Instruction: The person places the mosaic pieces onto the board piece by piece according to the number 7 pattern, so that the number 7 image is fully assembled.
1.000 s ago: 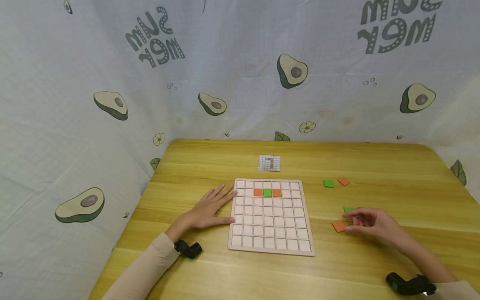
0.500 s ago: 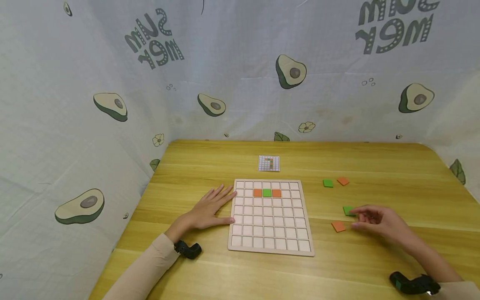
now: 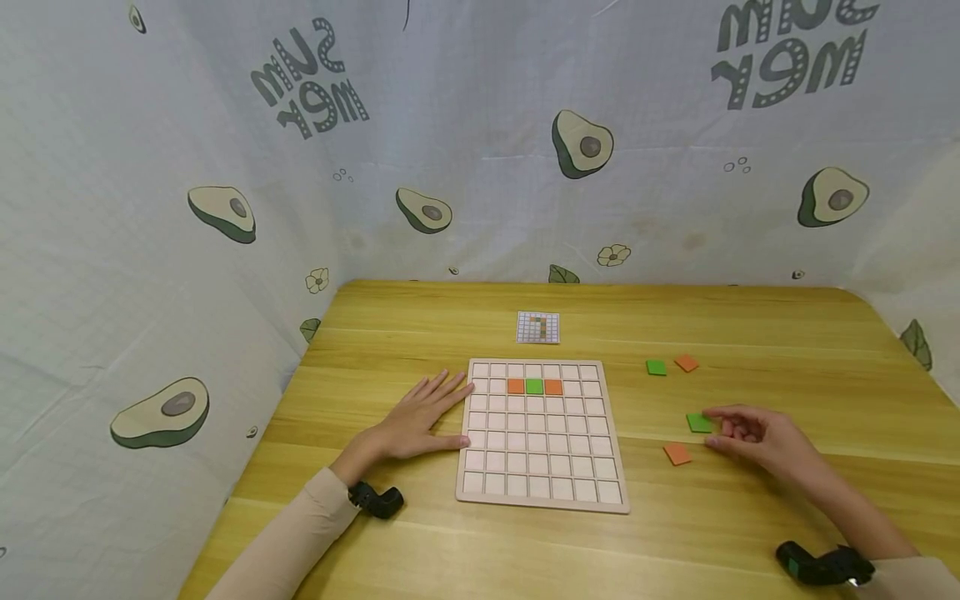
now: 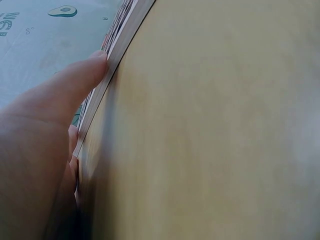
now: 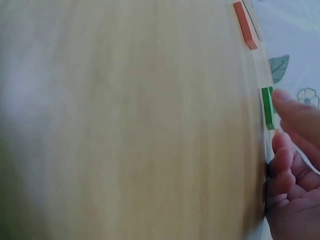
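My left hand (image 3: 420, 419) lies with fingers spread at the left edge of a pale wooden grid board (image 3: 543, 503), thumb and a fingertip touching its rim. The left wrist view shows the thumb (image 4: 82, 75) against the board's side edge. To the right of the board my right hand (image 3: 761, 437) is at a green square tile (image 3: 700, 423) lying on the table. Its index fingertip is at the tile's far edge and its thumb near the right corner; the other fingers curl inward. In the right wrist view a fingertip overlaps the green tile (image 5: 268, 109).
An orange tile (image 3: 677, 453) lies just nearer than the green one. Farther back lie another green tile (image 3: 656, 367) and orange tile (image 3: 686, 363). A row of orange, green (image 3: 534, 386) and orange tiles sits in the board. Behind it lies a small printed grid card (image 3: 537, 327).
My right hand has moved slightly away from the orange tile, back to the green one, its fingertips now at that tile's edges. My left hand and the board have stayed put.
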Demonstrator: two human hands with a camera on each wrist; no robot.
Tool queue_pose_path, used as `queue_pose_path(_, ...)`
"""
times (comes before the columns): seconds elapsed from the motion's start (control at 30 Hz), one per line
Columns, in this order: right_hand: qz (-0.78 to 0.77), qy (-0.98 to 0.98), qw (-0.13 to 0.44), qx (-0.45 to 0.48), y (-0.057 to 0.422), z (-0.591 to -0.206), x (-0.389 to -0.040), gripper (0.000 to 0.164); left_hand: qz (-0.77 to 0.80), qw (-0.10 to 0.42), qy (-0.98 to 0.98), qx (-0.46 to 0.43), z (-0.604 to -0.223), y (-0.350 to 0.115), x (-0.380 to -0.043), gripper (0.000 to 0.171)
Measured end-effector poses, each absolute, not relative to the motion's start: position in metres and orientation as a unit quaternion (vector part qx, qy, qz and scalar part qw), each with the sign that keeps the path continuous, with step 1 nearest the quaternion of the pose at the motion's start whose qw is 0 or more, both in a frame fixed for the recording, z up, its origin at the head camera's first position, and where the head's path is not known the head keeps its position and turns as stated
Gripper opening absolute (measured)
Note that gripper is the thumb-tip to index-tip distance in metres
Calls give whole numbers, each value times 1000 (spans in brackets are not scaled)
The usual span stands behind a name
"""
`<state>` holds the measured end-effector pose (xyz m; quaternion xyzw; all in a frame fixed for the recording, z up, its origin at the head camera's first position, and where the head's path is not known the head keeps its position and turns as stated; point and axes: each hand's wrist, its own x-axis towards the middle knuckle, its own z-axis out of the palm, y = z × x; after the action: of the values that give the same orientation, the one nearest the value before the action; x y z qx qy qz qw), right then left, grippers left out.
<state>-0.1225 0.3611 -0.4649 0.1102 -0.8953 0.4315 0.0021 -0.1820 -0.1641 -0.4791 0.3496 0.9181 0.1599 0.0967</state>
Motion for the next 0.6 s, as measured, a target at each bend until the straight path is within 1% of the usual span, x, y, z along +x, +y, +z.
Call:
queue_pose_path(0.37,407,-906,9,112,358,-470,-126,37,162,101,919,345,-480,-164,-183,88)
queue_pose_path(0.6,397,-911,8,112,356,-469,-126,34,159,102,919,345,-481,-165,-183,88)
